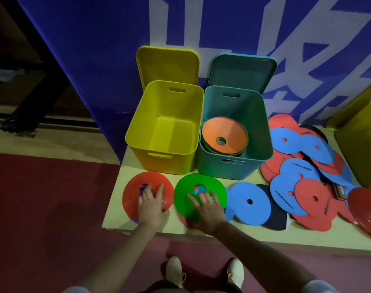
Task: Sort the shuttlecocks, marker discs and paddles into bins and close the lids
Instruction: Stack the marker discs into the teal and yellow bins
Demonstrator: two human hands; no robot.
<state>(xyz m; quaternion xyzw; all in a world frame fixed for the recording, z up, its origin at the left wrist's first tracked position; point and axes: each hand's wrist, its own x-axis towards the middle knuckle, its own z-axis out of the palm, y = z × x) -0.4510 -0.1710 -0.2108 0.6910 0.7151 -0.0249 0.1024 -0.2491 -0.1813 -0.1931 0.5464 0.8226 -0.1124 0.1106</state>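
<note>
A red marker disc (135, 191) lies at the table's front left, and my left hand (152, 206) rests on it with fingers spread. Beside it a green marker disc (184, 199) lies under my right hand (207, 210), whose fingers reach its centre hole and whose thumb sits at its near edge. Behind them stand an empty yellow bin (138, 132) and a teal bin (262, 132) holding a stack of discs with an orange disc (229, 132) on top. Their lids, yellow lid (167, 62) and teal lid (241, 70), lean upright against the wall.
A heap of blue and red round paddles (303, 178) covers the table's right side, one blue paddle (250, 204) close to the green disc. Another yellow bin (360, 144) stands at the far right. The table's front edge (265, 240) runs just below my hands.
</note>
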